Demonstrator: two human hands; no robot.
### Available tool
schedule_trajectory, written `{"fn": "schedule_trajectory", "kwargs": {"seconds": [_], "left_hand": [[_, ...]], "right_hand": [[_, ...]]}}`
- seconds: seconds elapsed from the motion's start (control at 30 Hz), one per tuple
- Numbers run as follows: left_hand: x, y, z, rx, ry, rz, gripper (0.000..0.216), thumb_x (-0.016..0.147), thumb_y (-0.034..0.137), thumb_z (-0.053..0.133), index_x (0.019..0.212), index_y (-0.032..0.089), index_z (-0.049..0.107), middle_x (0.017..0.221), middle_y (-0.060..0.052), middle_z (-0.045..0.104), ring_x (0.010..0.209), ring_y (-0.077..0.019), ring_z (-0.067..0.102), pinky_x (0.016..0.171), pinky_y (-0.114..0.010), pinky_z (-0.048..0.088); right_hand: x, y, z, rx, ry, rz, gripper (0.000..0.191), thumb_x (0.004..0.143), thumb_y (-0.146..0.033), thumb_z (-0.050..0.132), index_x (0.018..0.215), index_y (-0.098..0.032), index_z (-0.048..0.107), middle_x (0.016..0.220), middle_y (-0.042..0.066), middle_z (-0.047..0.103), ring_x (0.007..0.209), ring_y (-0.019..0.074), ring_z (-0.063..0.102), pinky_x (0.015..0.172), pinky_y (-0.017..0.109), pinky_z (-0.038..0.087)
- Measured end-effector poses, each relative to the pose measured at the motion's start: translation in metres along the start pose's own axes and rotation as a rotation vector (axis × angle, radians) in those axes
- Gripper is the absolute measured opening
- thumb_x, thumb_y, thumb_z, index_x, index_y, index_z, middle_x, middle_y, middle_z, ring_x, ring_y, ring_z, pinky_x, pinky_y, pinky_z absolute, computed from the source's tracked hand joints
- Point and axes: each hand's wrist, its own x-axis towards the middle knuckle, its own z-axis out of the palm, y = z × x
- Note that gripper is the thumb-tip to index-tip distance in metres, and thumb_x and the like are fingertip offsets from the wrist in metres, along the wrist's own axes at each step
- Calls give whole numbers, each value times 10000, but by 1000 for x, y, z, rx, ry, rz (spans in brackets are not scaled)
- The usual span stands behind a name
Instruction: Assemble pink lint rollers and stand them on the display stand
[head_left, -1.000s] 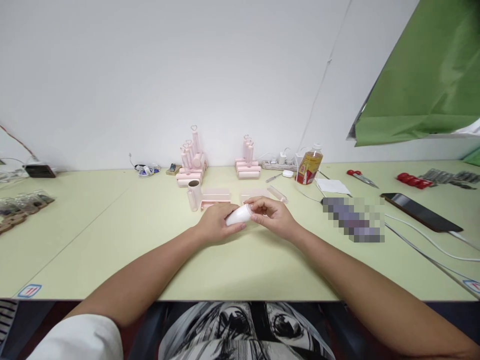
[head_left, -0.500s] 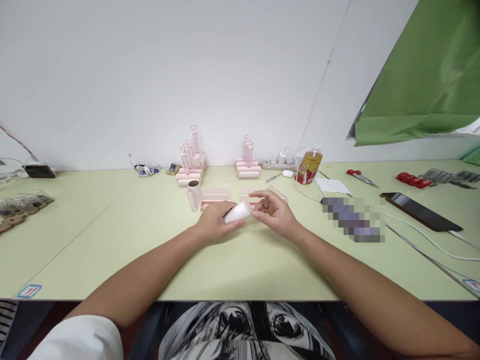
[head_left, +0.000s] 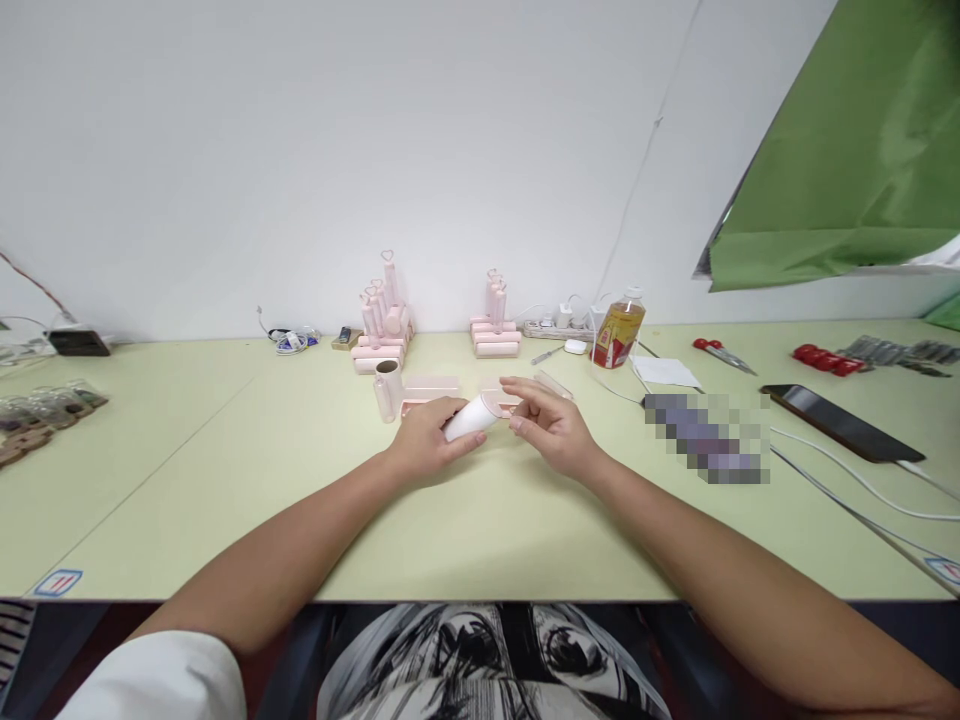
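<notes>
Right hand point(head_left: 555, 428) off white roll point(head_left: 472, 416), left hand point(head_left: 424, 440) holds

Right fingers now clear of the roll's end – a second ago they were on it – so the left hand carries it alone, tilted end up, over the bench point(head_left: 480, 540). Left thumb grips near side, other fingers partly hidden. Right hand just beside, fingers curved, thumb apart, pinching nothing. Both forearms angle inward.

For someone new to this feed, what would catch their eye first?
Probably the white cylinder at mid-picture, held tilted in the left hand, with the right hand near its upper end. Next, the large green sheet at upper right, then the red-and-yellow bottle standing right of centre.
</notes>
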Motion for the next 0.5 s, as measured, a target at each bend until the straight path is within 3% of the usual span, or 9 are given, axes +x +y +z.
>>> {"fn": "schedule_trajectory", "kwargs": {"seconds": [0.17, 0.27, 0.33, 0.43, 0.5], "left_hand": [[-2, -2, 1, -51, 43, 43, 489, 811, 496, 641, 1196, 200, 595, 1029, -65, 700, 861, -196, 646, 738, -308, 485], [-3, -5, 3, -79, 30, 60, 726, 799, 478, 661, 1418, 226, 377, 1026, -50, 692, 868, -187, 644, 774, -319, 495], [-5, -6, 5, -97, 10, 119, 764, 812, 455, 654, 1454, 240, 301, 1092, -63, 673, 909, -187, 639, 790, -322, 501], [-6, -4, 5, -130, 22, 224, 579, 828, 415, 640, 1337, 233, 433, 1191, -96, 629, 988, -195, 623, 800, -311, 507], [-6, -3, 5, -155, 73, 226, 465, 818, 416, 645, 1214, 220, 497, 1110, -88, 644, 926, -185, 629, 762, -304, 508]], "right_hand": [[-1, 2, 0, -46, -92, -25, 291, 866, -386, 626, 1125, -279, 708, 1345, 117, 571, 722, 140, 581, 678, 337, 502], [-2, 0, 0, -39, -153, -28, 326, 872, -378, 621, 1183, -298, 683, 1356, 112, 549, 740, 136, 592, 693, 335, 513], [-3, -3, 1, -39, -200, -53, 366, 877, -358, 616, 1237, -301, 649, 1340, 114, 541, 752, 133, 600, 697, 331, 517], [-3, -7, 2, -89, -232, -112, 417, 872, -319, 612, 1288, -288, 608, 1268, 112, 570, 746, 132, 606, 677, 314, 514], [-1, -9, -1, -178, -173, -103, 402, 864, -318, 607, 1262, -262, 621, 1167, 103, 630, 694, 132, 594, 649, 308, 507]]}}
